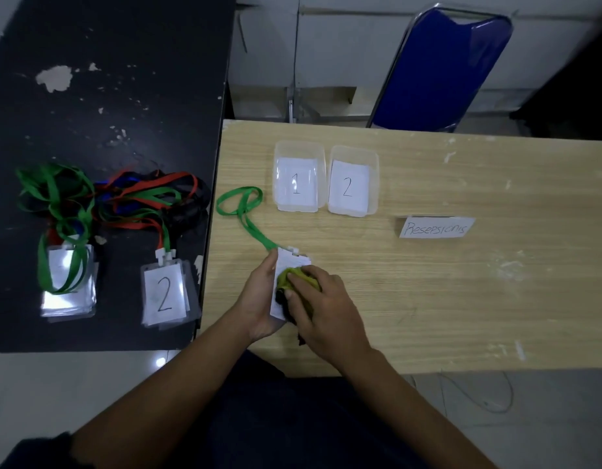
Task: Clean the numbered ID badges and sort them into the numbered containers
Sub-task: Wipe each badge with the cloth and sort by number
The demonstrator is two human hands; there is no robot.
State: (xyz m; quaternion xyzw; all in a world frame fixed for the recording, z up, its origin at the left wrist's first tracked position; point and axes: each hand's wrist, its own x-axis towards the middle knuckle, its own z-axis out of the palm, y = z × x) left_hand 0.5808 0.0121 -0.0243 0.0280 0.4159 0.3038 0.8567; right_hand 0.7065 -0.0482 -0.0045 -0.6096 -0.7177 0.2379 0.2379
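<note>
In the head view, the badge (291, 262) was a white card in a clear sleeve with a white clip at its top. It was held just above the near edge of the wooden table (462, 282). Its green lanyard (240, 206) trailed away in a loop over the tabletop. The left hand (259, 306) gripped the badge along its left edge, thumb in front and fingers behind. The right hand (323, 313) had its fingers curled over a yellow-green cloth (294, 277), pressing it onto the badge face.

The cloth and right hand covered most of the card, so its number could not be read. The lower arms ran out of the picture at the bottom.

Two clear containers stood side by side farther back on the wooden table. The left container (277, 170) showed a white sheet marked 1 and the right container (374, 177) one marked 2 (anything else in them could not be made out).

On the black table (106, 96) to the left lay two badge stacks under tangled lanyards (140, 198). The nearer stack (164, 292) showed a 2; glare hid the face of the other stack (67, 299).
</note>
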